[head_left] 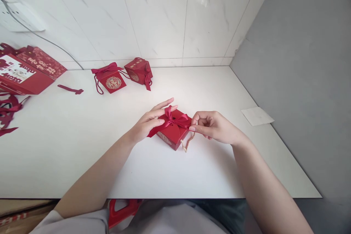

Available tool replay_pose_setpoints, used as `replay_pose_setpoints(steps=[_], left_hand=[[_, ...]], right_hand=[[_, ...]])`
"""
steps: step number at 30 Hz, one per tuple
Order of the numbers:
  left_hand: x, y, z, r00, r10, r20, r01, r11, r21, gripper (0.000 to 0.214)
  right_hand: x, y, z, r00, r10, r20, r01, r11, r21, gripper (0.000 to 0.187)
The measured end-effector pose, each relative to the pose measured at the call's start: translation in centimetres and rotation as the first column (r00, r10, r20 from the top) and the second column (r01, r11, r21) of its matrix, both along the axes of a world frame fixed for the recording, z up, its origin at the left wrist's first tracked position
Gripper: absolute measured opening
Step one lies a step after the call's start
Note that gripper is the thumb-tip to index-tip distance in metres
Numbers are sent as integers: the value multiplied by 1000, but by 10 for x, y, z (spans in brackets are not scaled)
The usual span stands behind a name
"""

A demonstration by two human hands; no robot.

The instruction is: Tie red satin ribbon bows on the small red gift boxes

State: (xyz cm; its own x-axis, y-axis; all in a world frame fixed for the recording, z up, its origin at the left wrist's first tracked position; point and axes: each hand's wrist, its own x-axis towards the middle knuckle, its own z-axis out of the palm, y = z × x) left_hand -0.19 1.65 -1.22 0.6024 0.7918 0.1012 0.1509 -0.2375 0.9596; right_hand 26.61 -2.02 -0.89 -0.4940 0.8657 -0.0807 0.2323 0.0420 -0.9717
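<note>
A red gift box [173, 137] sits on the white table in front of me, with a red satin ribbon [173, 120] tied in a bow on its lid. My right hand [215, 126] pinches the ribbon's right side between thumb and fingers. Spread over the left part of the lid is my left hand [149, 120]; its fingers are apart and its thumb touches the bow's left side. One ribbon tail sticks out below that thumb. A twisted gold cord [188, 144] hangs from the box's right side onto the table.
Two finished red boxes with bows, a left one [112, 80] and a right one [139, 71], stand near the tiled wall. A red strip [70, 89] lies left of them. Larger red packaging [35, 73] and ribbons [9, 111] fill the left edge. A white paper [257, 116] lies right.
</note>
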Motion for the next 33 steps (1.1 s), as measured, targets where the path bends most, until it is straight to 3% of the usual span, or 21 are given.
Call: replay_pose_setpoints(steps=[6, 12, 16, 21, 24, 28, 31, 33], left_hand=[[-3, -5, 7, 977, 117, -179, -62, 956, 288, 45], [3, -14, 9, 938, 173, -302, -61, 936, 348, 51], [7, -16, 7, 940, 237, -246, -124, 908, 401, 46], [1, -11, 9, 941, 313, -127, -212, 841, 498, 20], [-3, -10, 11, 940, 340, -35, -290, 848, 445, 19], [-5, -7, 8, 929, 352, 111, -369, 878, 303, 12], [-4, -3, 5, 964, 266, 11, -258, 927, 273, 31], [-3, -2, 3, 980, 187, -66, -165, 953, 253, 31]], right_hand=[[2, 3, -1, 997, -1, -79, -1, 1000, -23, 26], [7, 4, 0, 996, -50, -72, 51, 999, 5, 28], [11, 3, 2, 993, -77, -89, 80, 996, 29, 27], [10, 2, 1, 999, -36, -19, 36, 999, -20, 25], [10, 2, 0, 1000, 8, 0, -8, 997, -71, 28], [9, 2, 1, 1000, 4, -15, -4, 1000, -26, 26], [6, 1, 2, 1000, -11, -23, 11, 1000, 23, 24], [3, 1, 3, 999, -5, -34, 7, 999, 48, 22]])
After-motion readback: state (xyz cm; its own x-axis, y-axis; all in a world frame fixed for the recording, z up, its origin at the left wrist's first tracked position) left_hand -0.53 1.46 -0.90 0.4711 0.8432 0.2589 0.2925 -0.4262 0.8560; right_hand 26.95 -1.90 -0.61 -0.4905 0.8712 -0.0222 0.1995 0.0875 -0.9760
